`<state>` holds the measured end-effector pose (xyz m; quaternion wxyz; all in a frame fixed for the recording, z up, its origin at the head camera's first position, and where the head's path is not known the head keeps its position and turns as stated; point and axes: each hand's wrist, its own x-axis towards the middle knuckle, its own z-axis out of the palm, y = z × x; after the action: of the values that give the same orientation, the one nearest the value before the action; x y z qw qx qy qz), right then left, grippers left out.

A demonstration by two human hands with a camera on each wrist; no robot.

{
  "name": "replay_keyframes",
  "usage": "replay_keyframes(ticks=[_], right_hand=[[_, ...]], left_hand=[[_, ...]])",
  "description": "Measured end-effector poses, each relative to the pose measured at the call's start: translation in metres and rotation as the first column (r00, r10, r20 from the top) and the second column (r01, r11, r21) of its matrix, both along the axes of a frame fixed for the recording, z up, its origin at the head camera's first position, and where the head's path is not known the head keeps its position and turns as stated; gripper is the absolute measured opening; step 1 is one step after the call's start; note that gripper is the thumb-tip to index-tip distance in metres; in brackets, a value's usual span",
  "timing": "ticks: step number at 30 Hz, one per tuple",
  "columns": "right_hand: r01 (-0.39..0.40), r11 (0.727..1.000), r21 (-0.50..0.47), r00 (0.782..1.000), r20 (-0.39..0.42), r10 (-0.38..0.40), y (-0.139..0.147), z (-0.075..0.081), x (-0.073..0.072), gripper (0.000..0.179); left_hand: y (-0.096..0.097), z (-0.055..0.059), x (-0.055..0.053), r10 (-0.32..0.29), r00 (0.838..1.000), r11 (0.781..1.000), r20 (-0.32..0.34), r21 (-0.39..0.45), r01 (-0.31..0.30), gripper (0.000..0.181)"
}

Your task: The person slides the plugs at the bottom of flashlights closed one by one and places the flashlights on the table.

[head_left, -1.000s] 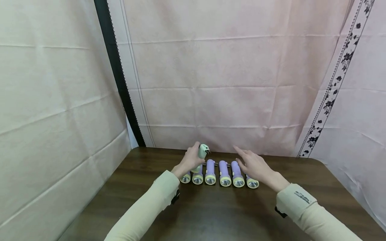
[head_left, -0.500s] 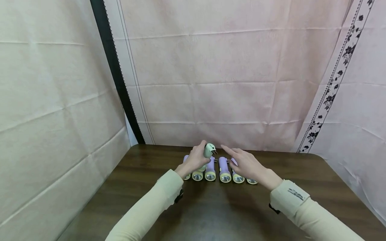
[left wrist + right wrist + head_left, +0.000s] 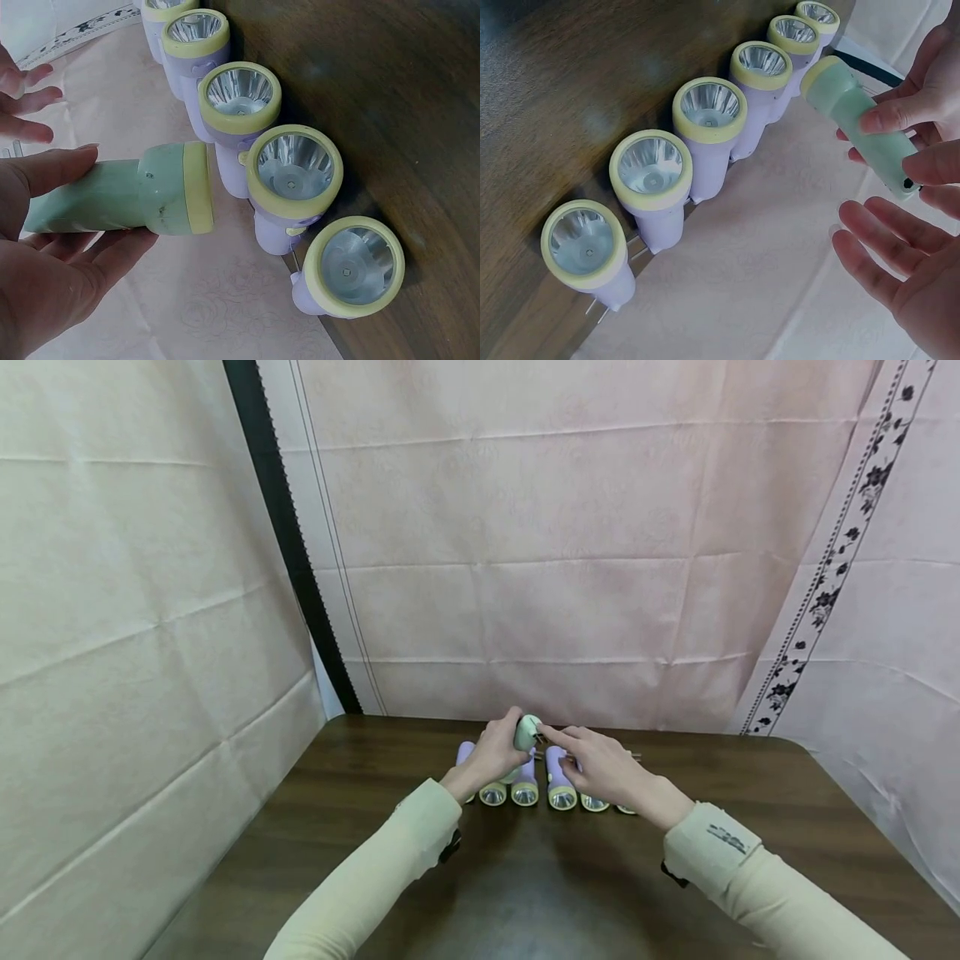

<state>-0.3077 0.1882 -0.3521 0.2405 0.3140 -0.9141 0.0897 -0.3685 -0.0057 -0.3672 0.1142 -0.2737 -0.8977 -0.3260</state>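
My left hand (image 3: 491, 753) grips a mint-green flashlight (image 3: 112, 191) with a pale yellow rim, thumb on one side and fingers on the other. It is held above the row, its lens end toward me and lower than its tail. Two thin metal prongs (image 3: 16, 148) show at the tail. My right hand (image 3: 606, 767) reaches in from the right, its index fingertip right at the tail. The other fingers (image 3: 877, 255) of that hand spread loosely below. Several lilac flashlights (image 3: 709, 161) with yellow rims lie side by side beneath, lenses facing me.
Metal prongs (image 3: 639, 251) stick out near the tails of some lilac flashlights. The row lies toward the back of a dark wooden table (image 3: 480, 877). A pale cloth backdrop (image 3: 562, 568) hangs behind it, and another cloth (image 3: 135, 693) hangs along the left.
My left hand has moved right with the green flashlight. My right hand has come left, from apart to its index fingertip at the tail. The view has tilted slightly down.
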Motion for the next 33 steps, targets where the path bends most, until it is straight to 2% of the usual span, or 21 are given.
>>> replay_keyframes(ticks=[3,10,14,18,23,33], right_hand=[[-0.005,1.0,-0.012,1.0,0.018,0.005,-0.001,0.0,-0.001,0.059],[-0.035,0.997,-0.065,0.995,0.09,0.041,-0.001,0.002,0.0,0.063],[-0.044,0.996,-0.082,0.993,0.108,0.053,-0.001,0.002,-0.001,0.065],[-0.029,0.996,-0.088,0.99,0.132,0.041,-0.002,0.004,-0.002,0.066],[-0.017,0.995,-0.094,0.988,0.153,0.032,-0.002,0.008,0.0,0.067],[-0.013,0.995,-0.104,0.986,0.162,0.03,-0.002,0.01,0.005,0.063]], left_hand=[[0.0,0.0,0.0,0.001,1.0,1.0,-0.007,0.004,-0.001,0.046],[0.002,-0.001,0.003,0.0,1.0,0.999,0.025,0.04,-0.001,0.045],[0.002,-0.001,0.005,0.01,1.0,0.999,0.021,0.033,-0.011,0.044],[0.001,-0.001,0.006,-0.006,1.0,1.0,0.022,0.027,0.006,0.042],[0.003,0.002,0.008,-0.023,1.0,0.999,0.017,0.024,0.022,0.042],[0.005,0.004,0.014,-0.019,0.999,1.0,0.032,0.014,0.018,0.042]])
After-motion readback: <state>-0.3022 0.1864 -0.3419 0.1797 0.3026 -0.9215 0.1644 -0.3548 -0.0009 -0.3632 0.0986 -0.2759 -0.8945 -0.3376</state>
